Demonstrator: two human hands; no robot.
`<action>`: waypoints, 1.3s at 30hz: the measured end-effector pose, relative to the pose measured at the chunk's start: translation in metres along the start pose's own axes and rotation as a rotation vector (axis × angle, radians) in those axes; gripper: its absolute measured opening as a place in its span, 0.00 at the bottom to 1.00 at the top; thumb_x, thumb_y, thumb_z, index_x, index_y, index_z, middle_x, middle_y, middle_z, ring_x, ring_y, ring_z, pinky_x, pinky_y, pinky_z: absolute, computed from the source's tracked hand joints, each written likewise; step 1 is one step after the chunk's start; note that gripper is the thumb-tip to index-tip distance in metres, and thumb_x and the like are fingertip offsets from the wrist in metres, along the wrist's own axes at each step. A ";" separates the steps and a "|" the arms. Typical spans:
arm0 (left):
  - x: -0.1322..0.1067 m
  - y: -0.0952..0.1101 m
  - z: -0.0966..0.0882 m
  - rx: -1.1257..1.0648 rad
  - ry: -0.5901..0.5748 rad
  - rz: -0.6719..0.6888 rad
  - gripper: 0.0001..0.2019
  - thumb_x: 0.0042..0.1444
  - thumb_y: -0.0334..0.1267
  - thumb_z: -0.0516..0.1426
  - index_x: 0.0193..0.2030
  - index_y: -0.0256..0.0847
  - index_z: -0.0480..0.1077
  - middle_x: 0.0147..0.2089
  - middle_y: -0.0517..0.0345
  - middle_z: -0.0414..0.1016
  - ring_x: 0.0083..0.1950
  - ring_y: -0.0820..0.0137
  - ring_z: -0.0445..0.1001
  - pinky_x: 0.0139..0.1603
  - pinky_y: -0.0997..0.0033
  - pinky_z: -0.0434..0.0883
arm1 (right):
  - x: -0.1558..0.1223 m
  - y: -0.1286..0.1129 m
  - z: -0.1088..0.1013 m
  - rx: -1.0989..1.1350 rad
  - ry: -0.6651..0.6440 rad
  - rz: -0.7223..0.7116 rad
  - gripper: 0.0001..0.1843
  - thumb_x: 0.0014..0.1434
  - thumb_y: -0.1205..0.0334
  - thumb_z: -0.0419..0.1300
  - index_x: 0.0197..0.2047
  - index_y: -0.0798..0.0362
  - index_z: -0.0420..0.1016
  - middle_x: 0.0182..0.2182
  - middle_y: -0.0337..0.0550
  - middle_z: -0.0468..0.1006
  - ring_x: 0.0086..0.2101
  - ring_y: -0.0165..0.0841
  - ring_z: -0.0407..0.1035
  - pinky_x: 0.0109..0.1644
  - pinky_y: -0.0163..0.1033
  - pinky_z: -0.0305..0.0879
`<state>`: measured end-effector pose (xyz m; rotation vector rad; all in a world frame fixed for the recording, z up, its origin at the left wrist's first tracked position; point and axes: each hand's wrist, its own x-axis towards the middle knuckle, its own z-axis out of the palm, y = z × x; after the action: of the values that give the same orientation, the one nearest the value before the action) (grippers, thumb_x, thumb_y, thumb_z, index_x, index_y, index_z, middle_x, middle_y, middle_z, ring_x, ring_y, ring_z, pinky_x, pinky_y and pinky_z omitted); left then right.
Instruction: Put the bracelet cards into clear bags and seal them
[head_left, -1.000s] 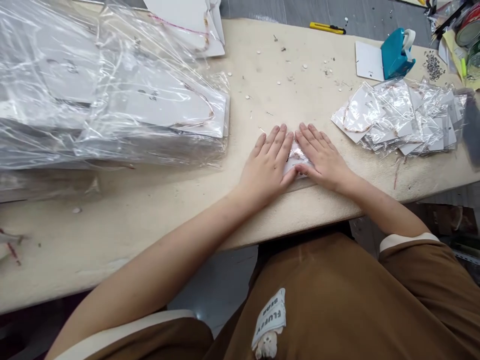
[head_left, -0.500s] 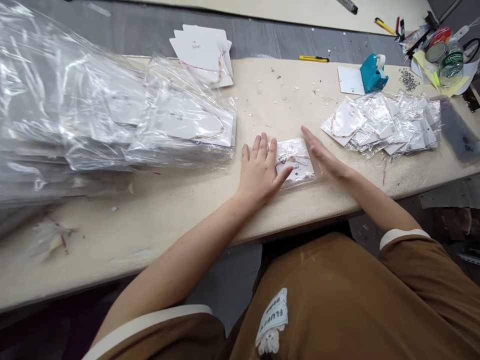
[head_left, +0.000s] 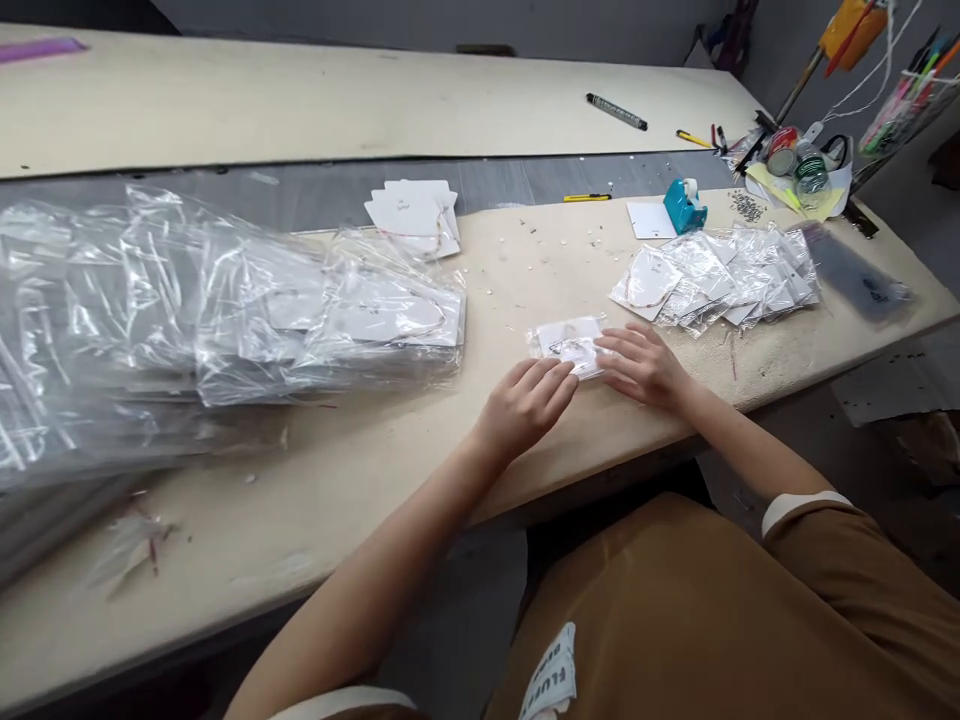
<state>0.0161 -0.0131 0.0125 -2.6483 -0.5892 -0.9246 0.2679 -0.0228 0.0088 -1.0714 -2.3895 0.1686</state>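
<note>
— Where is the bagged card (head_left: pixel 571 334) now?

— On the cream-covered table (head_left: pixel 375 440), near the front edge, between the two hands. More of it shows than a second ago, when both palms lay flat over it.

— And the left hand (head_left: pixel 527 405)?

— At the card's near left corner, fingers drawn together and bent. Half a second ago it was flat, fingers spread, along the left side. I can't tell whether it pinches the plastic; the thumb is hidden from here.

— The right hand (head_left: pixel 645 367) has changed too, hasn't it?

— Yes. It was held on edge, off to the right of the card; now its fingers reach left over the right side, loosely bent and a little apart. Whether they grip, I can't tell.

— What about the things around?

— Those look the same. The heap of bagged cards (head_left: pixel 712 280) lies to the right, with the blue tape dispenser (head_left: pixel 684 208) just beyond it. The plastic-covered stack (head_left: pixel 247 335) fills the left side, and a fan of white cards (head_left: pixel 412 208) sits at its far end.

— I see more of the far side now.

— The view has tipped up: the dark marker (head_left: pixel 616 112) shows whole on the far board (head_left: pixel 337 105).
</note>
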 end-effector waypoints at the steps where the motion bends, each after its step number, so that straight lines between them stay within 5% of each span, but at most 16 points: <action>1: 0.002 -0.001 -0.005 0.017 0.034 0.009 0.09 0.67 0.28 0.54 0.40 0.42 0.74 0.43 0.54 0.84 0.43 0.64 0.82 0.44 0.64 0.75 | 0.000 -0.002 -0.001 -0.007 0.020 -0.014 0.12 0.69 0.57 0.56 0.46 0.49 0.80 0.52 0.48 0.83 0.55 0.43 0.76 0.61 0.56 0.69; 5: 0.009 -0.011 -0.027 0.072 0.200 -0.031 0.06 0.64 0.30 0.61 0.44 0.45 0.72 0.36 0.61 0.83 0.33 0.70 0.81 0.32 0.70 0.71 | 0.010 -0.007 -0.021 0.106 0.197 0.073 0.15 0.70 0.55 0.55 0.40 0.48 0.81 0.36 0.45 0.86 0.36 0.37 0.80 0.41 0.46 0.75; 8: 0.012 -0.021 -0.032 0.105 0.363 -0.220 0.11 0.61 0.32 0.63 0.49 0.44 0.71 0.41 0.56 0.84 0.35 0.66 0.82 0.29 0.70 0.68 | 0.025 0.003 -0.041 0.293 0.376 0.289 0.17 0.67 0.48 0.59 0.39 0.52 0.82 0.32 0.46 0.84 0.31 0.35 0.77 0.36 0.42 0.75; 13: 0.006 -0.021 -0.017 0.033 0.288 -0.357 0.12 0.62 0.32 0.60 0.51 0.44 0.70 0.42 0.53 0.83 0.35 0.64 0.82 0.29 0.69 0.67 | 0.035 0.065 -0.075 0.545 0.504 0.753 0.31 0.55 0.36 0.66 0.48 0.56 0.78 0.39 0.51 0.83 0.35 0.37 0.78 0.38 0.42 0.78; 18: -0.004 -0.016 -0.011 -0.029 0.211 -0.387 0.10 0.62 0.31 0.60 0.50 0.44 0.72 0.40 0.55 0.83 0.34 0.66 0.80 0.30 0.70 0.68 | -0.026 0.146 -0.130 -0.085 0.708 1.044 0.24 0.71 0.53 0.50 0.62 0.59 0.68 0.59 0.59 0.75 0.58 0.39 0.70 0.62 0.46 0.68; 21: -0.006 -0.017 -0.012 -0.064 0.225 -0.417 0.08 0.63 0.31 0.60 0.48 0.44 0.73 0.37 0.56 0.82 0.34 0.66 0.80 0.29 0.70 0.67 | -0.088 0.179 -0.161 -0.531 0.486 1.416 0.27 0.69 0.66 0.43 0.69 0.59 0.60 0.69 0.60 0.63 0.67 0.41 0.56 0.72 0.51 0.50; 23: -0.005 -0.017 -0.012 -0.093 0.227 -0.440 0.07 0.63 0.31 0.59 0.47 0.44 0.74 0.37 0.56 0.81 0.35 0.65 0.80 0.30 0.70 0.67 | -0.127 0.189 -0.173 -0.584 0.380 1.539 0.29 0.67 0.65 0.48 0.69 0.59 0.61 0.72 0.61 0.57 0.70 0.47 0.47 0.73 0.58 0.42; 26: -0.003 -0.016 -0.011 -0.117 0.229 -0.439 0.06 0.63 0.32 0.59 0.46 0.44 0.74 0.36 0.57 0.81 0.34 0.66 0.79 0.30 0.71 0.67 | -0.167 0.191 -0.179 -0.580 0.288 1.589 0.23 0.67 0.62 0.52 0.61 0.58 0.73 0.65 0.62 0.68 0.67 0.50 0.51 0.71 0.63 0.40; 30: -0.003 -0.014 -0.009 -0.115 0.202 -0.438 0.05 0.64 0.33 0.59 0.45 0.44 0.74 0.36 0.58 0.81 0.33 0.66 0.78 0.29 0.71 0.67 | -0.181 0.187 -0.182 -0.649 0.207 1.576 0.20 0.69 0.65 0.48 0.51 0.62 0.80 0.51 0.65 0.78 0.61 0.46 0.61 0.72 0.60 0.36; 36: -0.003 -0.014 -0.008 -0.139 0.181 -0.471 0.04 0.64 0.33 0.59 0.44 0.44 0.74 0.36 0.58 0.81 0.33 0.67 0.78 0.27 0.72 0.66 | -0.145 0.177 -0.217 -0.672 0.209 1.599 0.23 0.69 0.69 0.44 0.53 0.73 0.75 0.49 0.80 0.77 0.51 0.51 0.73 0.58 0.57 0.62; 39: 0.001 -0.011 -0.008 -0.239 0.163 -0.512 0.03 0.65 0.35 0.58 0.42 0.43 0.74 0.36 0.58 0.81 0.32 0.69 0.78 0.29 0.71 0.69 | -0.106 0.161 -0.243 -0.669 0.253 1.481 0.21 0.70 0.67 0.46 0.50 0.71 0.77 0.49 0.78 0.77 0.49 0.50 0.73 0.52 0.52 0.65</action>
<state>0.0075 -0.0063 0.0201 -2.6297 -1.2161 -1.4130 0.5547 -0.0128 0.1251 -2.7332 -0.9626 -0.2810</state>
